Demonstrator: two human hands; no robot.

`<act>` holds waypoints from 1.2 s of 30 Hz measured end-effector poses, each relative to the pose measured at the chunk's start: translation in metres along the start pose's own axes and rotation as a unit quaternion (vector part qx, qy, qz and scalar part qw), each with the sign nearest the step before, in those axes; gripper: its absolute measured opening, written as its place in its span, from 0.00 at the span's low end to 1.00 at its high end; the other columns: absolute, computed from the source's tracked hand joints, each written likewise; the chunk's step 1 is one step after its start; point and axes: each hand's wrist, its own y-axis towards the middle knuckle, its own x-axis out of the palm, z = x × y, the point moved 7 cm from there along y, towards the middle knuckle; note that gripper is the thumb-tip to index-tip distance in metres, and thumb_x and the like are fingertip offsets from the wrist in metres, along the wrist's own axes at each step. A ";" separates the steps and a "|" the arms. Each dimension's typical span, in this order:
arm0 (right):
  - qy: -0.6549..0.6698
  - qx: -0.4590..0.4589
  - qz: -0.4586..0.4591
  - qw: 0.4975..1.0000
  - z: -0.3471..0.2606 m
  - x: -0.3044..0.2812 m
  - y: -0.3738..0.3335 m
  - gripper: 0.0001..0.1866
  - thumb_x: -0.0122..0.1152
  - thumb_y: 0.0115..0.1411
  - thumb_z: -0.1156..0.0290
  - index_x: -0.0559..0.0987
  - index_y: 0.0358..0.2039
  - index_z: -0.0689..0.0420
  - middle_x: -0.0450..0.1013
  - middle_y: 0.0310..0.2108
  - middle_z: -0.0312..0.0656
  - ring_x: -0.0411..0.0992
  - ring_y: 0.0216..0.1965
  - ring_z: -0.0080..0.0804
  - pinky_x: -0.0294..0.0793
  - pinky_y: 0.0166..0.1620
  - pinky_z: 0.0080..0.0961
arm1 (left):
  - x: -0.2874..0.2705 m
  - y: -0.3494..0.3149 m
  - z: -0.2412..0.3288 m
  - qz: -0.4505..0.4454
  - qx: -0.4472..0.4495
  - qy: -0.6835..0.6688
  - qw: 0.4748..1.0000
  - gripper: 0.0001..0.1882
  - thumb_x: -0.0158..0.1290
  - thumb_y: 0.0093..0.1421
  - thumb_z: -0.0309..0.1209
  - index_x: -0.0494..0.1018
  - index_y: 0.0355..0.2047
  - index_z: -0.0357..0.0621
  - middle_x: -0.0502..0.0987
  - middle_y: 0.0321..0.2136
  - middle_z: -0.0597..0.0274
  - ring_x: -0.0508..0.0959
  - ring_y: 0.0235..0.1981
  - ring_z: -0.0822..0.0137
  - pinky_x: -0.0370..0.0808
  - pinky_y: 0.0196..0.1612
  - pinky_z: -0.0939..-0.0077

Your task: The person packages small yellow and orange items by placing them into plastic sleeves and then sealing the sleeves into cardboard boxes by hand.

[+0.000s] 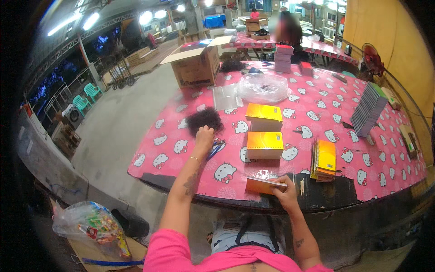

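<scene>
My left hand (205,136) is closed at the near edge of a dark pile of black binding coils (201,120); anything between its fingers is hidden. Close beside that wrist lies a blue-handled tool (216,149), partly covered by my arm. At the table's front edge my right hand (286,196) grips a small orange-covered notepad (260,185), held tilted with its page edges upward. Just beyond it stand two stacks of yellow-orange notebooks, a nearer stack (265,144) and a farther stack (263,112). Farther right, spiral-bound yellow notebooks (324,158) lie in a fanned pile.
A pink patterned cloth (225,173) covers the table. Toward the back are an open cardboard box (195,68), a clear plastic bag (263,87) and a stack of red-topped pads (283,59). A tall leaning notebook stack (368,109) stands right. Another person (290,34) sits beyond.
</scene>
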 end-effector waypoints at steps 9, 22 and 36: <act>-0.009 0.044 -0.028 0.999 -0.013 -0.002 -0.004 0.12 0.62 0.59 0.80 0.79 0.45 0.62 0.78 0.42 0.37 0.74 0.44 0.23 0.73 0.50 0.22 | -0.092 -0.027 0.069 0.191 -0.006 -0.102 0.976 0.13 0.52 0.63 0.33 0.71 0.45 0.40 0.74 0.32 0.52 0.77 0.35 0.51 0.74 0.38 0.57; -0.030 0.043 -0.061 0.997 -0.008 0.006 0.001 0.13 0.59 0.62 0.81 0.80 0.47 0.60 0.77 0.41 0.33 0.73 0.42 0.19 0.73 0.48 0.20 | -0.123 -0.153 0.147 0.055 -0.095 -0.527 0.843 0.19 0.44 0.69 0.26 0.66 0.59 0.38 0.76 0.42 0.56 0.77 0.39 0.65 0.74 0.44 0.71; -0.010 0.049 -0.060 0.997 -0.008 0.005 0.000 0.11 0.61 0.63 0.77 0.80 0.47 0.60 0.77 0.40 0.32 0.72 0.40 0.17 0.73 0.44 0.18 | -0.130 -0.157 0.157 0.095 0.037 -0.352 0.931 0.13 0.61 0.59 0.29 0.80 0.44 0.43 0.79 0.29 0.56 0.78 0.30 0.60 0.74 0.32 0.69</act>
